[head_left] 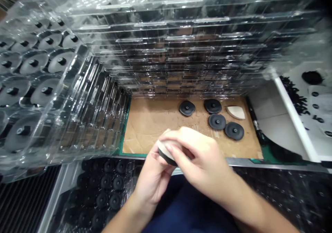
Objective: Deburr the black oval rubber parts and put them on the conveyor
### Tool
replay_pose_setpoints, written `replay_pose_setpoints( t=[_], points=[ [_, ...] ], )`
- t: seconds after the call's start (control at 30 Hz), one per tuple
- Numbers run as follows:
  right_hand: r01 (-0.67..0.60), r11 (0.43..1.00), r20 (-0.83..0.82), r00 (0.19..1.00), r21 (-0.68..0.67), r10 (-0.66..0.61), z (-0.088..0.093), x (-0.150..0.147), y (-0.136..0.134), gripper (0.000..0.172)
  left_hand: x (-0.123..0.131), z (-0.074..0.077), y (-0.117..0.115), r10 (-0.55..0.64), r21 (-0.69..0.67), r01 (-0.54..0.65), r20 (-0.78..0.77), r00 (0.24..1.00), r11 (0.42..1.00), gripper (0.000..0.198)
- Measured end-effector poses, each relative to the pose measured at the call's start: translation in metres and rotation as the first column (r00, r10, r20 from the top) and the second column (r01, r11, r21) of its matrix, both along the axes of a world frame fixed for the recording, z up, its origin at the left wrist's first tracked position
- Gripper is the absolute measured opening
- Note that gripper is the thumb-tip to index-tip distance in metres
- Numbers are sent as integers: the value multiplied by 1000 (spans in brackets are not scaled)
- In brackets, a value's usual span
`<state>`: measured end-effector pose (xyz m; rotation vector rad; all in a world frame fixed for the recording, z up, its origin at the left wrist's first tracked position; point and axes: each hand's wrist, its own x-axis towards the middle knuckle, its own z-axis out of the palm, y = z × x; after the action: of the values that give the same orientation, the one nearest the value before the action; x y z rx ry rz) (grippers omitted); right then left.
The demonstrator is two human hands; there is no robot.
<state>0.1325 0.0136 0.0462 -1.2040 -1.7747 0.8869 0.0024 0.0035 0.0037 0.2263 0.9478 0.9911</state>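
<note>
A rounded black part (pixel 166 155) with a pale cream layer on its upper side is held between both hands, tilted above the cardboard's front edge. My left hand (pixel 151 179) is closed around it from below and from the left. My right hand (pixel 204 157) comes over from the right, its thumb and fingers pinching the pale layer; I cannot tell whether that layer is fixed to the black part. Beyond my hands, several black rounded discs with centre studs, such as one disc (pixel 217 122), lie on the cardboard (pixel 147 118). Near them is a loose cream pad (pixel 236 112).
Tall stacks of clear plastic trays (pixel 178 49) rise behind and on the left, the left trays (pixel 46 91) holding discs. A white bin (pixel 287 115) with small black pieces is on the right. A pen-like tool (pixel 256 124) lies beside the cardboard. Below are disc-filled trays (pixel 103 191).
</note>
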Motion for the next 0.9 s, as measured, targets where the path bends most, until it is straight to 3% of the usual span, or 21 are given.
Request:
replay_pose_setpoints(
  t=[0.07,0.13,0.2,0.27,0.37,0.4,0.47,0.53,0.63,0.77,0.83,0.9],
  points=[
    [22,998,-52,999,64,-18,2,3,-3,21,0,3,1,-30,4,30,27,999,1000,51],
    [-58,998,-85,995,23,60,6,9,-9,19,-2,6,3,-33,21,31,62,998,999,51],
    [-97,993,-37,995,-70,95,10,18,-17,17,-3,8,4,-37,30,34,102,994,999,50],
    [-13,996,99,995,-90,22,12,24,-20,17,-3,9,5,-47,16,45,140,989,999,46],
    [101,986,287,948,131,-135,8,27,-13,18,1,11,4,-68,-33,75,183,981,997,43],
    [70,968,297,944,241,-143,6,27,-8,20,2,11,3,-84,-54,96,196,977,994,41],
    [-76,926,235,972,371,-15,-1,26,4,25,2,11,1,-141,-73,161,223,965,984,36],
    [-161,931,152,981,326,116,-8,27,12,25,1,9,-2,-189,-63,210,243,951,976,27],
    [-84,983,133,989,161,62,-13,26,12,24,-1,5,-6,-203,-51,221,240,949,974,17],
    [-155,969,65,987,194,144,-15,25,7,27,-1,2,-7,-227,-48,242,216,950,969,17],
    [-9,992,79,997,124,-1,-21,30,9,27,-3,2,-6,-249,-38,265,240,938,963,31],
    [206,978,133,970,-25,-201,-34,38,11,29,-6,2,-5,-270,-22,288,284,920,957,50]
  ],
)
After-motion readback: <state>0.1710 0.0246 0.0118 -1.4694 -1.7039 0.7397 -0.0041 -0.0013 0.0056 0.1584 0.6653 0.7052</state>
